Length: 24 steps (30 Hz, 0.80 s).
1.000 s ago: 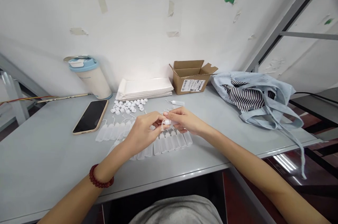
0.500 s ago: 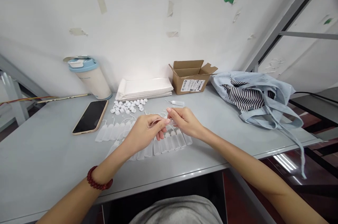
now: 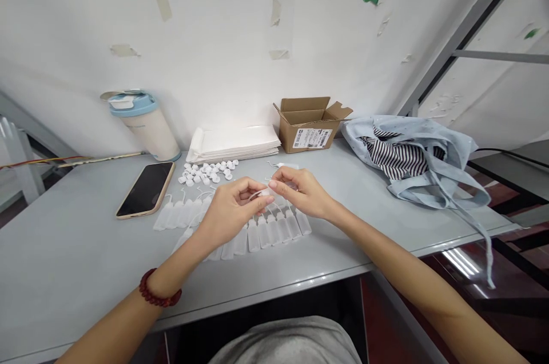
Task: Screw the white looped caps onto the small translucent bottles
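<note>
Above the rows of bottles, my left hand (image 3: 238,204) pinches a small white cap (image 3: 265,192) with a thin white curved strip beside it. My right hand (image 3: 302,192) is closed close against the same cap, thumb and forefinger together at its far side. What lies inside the right fingers is mostly hidden. Beneath both hands, small translucent squeeze bottles (image 3: 273,230) with thin curved tips lie side by side. More of these bottles lie to the left, partly covered by my left hand. A pile of loose white caps (image 3: 208,172) sits behind them.
A phone (image 3: 146,189) and a tilted tumbler (image 3: 148,126) stand at the left. White envelopes (image 3: 234,143) and an opened cardboard box (image 3: 311,126) line the wall. One bottle (image 3: 288,166) lies behind my right hand. A blue cloth bag (image 3: 412,152) occupies the right, its strap hanging over the edge.
My fingers have shifted slightly around the held piece, and the white cap now shows between them. My right hand has rolled a little and its fingers have opened slightly. The things on the table stay put.
</note>
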Each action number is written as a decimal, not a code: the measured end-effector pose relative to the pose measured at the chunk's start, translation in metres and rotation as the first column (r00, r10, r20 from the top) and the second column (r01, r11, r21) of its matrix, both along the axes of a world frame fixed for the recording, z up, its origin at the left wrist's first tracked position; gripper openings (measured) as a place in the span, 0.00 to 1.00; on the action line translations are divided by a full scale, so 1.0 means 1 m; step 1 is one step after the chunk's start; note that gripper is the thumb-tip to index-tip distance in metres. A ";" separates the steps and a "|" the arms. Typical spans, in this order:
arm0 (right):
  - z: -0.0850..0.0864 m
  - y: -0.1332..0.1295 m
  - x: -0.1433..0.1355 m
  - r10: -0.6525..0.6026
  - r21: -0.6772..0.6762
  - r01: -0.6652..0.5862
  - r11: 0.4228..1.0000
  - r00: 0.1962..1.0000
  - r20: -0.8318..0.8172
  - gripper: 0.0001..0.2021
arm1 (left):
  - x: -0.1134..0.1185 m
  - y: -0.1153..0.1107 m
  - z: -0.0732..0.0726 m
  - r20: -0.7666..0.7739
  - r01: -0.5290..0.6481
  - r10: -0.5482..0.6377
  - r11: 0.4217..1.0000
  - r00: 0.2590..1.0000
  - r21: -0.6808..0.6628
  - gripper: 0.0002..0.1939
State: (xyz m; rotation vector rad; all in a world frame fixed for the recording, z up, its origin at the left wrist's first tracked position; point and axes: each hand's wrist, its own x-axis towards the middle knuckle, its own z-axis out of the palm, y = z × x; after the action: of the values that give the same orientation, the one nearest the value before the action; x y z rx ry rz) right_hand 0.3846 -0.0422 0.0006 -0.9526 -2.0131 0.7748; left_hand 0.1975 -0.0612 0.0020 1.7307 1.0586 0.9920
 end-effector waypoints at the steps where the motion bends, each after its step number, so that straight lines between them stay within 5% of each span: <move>1: -0.001 0.001 0.002 0.013 0.070 -0.014 0.997 1.000 0.006 0.14 | -0.001 0.001 0.003 0.057 0.023 -0.017 0.994 0.998 -0.107 0.11; 4: -0.006 0.003 0.004 0.053 0.295 -0.059 0.954 0.998 0.028 0.10 | -0.005 0.006 0.006 0.184 0.138 -0.084 0.942 0.979 -0.306 0.13; 7: -0.011 0.003 0.002 0.047 0.387 -0.053 0.920 0.999 0.026 0.09 | -0.006 0.007 0.003 0.165 0.131 -0.088 0.955 0.982 -0.268 0.11; 10: -0.013 0.001 -0.002 0.018 0.185 -0.003 0.983 0.997 -0.078 0.10 | -0.006 0.006 -0.006 0.012 0.000 -0.002 0.993 1.000 0.115 0.08; 13: -0.010 -0.001 -0.005 -0.006 -0.138 -0.020 0.990 0.983 -0.186 0.14 | -0.005 0.006 -0.014 -0.095 -0.035 0.114 0.803 0.989 0.595 0.05; 15: -0.007 -0.001 -0.004 -0.006 -0.253 -0.052 0.966 0.975 -0.222 0.17 | -0.005 0.007 -0.015 -0.099 -0.034 0.143 0.718 0.985 0.695 0.05; 17: -0.005 -0.001 -0.003 0.001 -0.247 -0.061 0.967 0.972 -0.237 0.17 | -0.005 0.006 -0.012 -0.068 -0.056 0.123 0.790 0.990 0.610 0.06; 20: -0.006 0.000 -0.001 0.019 -0.077 -0.036 0.996 0.978 -0.205 0.13 | -0.005 0.005 -0.002 0.013 -0.039 0.037 0.956 0.999 0.292 0.08; 24: -0.013 0.002 0.000 0.038 0.271 -0.011 0.962 0.995 -0.095 0.08 | -0.005 0.006 0.007 0.146 0.079 -0.073 0.996 0.987 -0.036 0.11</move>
State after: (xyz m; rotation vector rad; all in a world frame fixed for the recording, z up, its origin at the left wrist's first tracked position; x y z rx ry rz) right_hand 0.3851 -0.0399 -0.0124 -0.7183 -1.9843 0.5308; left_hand 0.1922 -0.0555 0.0087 1.6274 0.9075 1.0243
